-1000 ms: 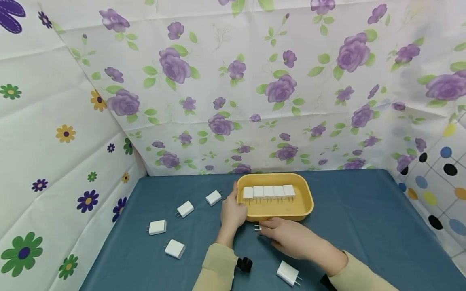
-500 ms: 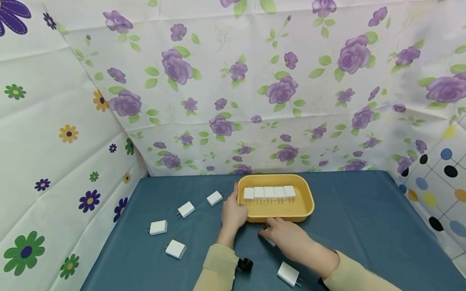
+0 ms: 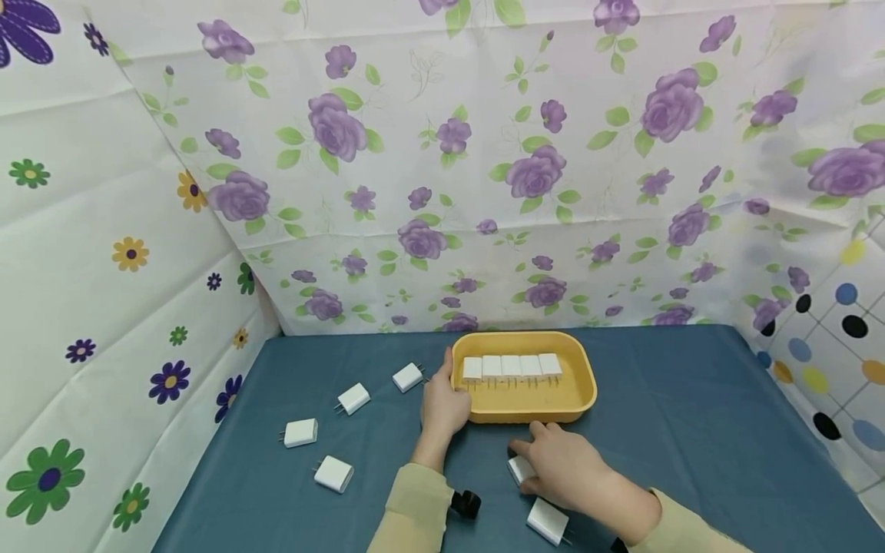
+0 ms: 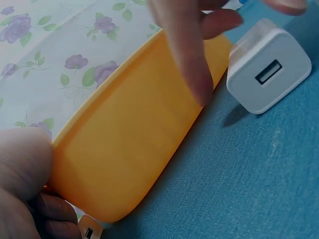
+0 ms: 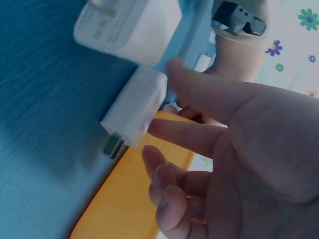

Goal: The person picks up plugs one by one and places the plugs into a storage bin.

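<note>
In the head view my left hand (image 3: 443, 405) holds the left end of a yellow plastic tray (image 3: 528, 415), fingers along its wall. Inside stands a row of several white USB chargers (image 3: 511, 365), prongs towards me. Just in front of the tray, a loose charger (image 3: 520, 469) lies under my right hand (image 3: 569, 465). In the right wrist view an index fingertip is right at this charger's (image 5: 134, 107) side, while the thumb stands beside its end. The left wrist view shows a charger's (image 4: 269, 69) USB port, with right-hand fingers above it and apart.
Another charger (image 3: 548, 521) lies close beside my right hand, towards me. Several more are scattered left of the tray, among them one charger (image 3: 333, 474) near the left arm. A blue cloth (image 3: 691, 430) covers the table, with a flowered curtain (image 3: 484, 184) behind.
My right hand has moved right and towards me. The charger under it has shifted the same way and turned, its prongs no longer pointing left. The left hand and tray have stayed put.
</note>
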`<state>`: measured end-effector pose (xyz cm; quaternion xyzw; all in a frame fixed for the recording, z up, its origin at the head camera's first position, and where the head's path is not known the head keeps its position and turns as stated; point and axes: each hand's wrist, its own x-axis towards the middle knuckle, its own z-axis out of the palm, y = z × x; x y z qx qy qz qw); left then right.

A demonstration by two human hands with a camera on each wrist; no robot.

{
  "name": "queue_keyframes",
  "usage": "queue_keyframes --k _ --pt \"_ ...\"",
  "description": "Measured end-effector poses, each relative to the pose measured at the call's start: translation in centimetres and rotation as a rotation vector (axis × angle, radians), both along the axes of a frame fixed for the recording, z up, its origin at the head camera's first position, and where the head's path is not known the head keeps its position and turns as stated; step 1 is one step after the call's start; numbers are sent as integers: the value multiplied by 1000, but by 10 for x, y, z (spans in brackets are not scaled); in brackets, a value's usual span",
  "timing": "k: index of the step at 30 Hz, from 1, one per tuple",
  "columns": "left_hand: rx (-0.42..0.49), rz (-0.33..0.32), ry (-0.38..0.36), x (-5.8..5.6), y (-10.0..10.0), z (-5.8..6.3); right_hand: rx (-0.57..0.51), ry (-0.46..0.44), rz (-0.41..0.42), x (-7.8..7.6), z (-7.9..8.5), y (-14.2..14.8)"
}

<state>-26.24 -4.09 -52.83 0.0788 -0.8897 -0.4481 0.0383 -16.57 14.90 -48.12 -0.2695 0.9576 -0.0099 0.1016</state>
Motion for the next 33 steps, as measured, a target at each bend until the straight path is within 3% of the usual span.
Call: queue_keyframes --k 7,11,17,23,33 --pt "-8 4 2 -1 -1 -1 -120 113 175 0 -1 -1" --pt "-15 3 -11 -2 0 -1 -144 128 202 -2 -4 -1" --pt "-17 7 -17 -2 0 -3 -165 45 184 -6 -7 -1" --pt "-16 3 -17 -2 -1 -3 -166 23 186 -9 -8 1" --pt "-23 4 -13 -2 -1 -3 -267 -151 128 -15 -6 3"
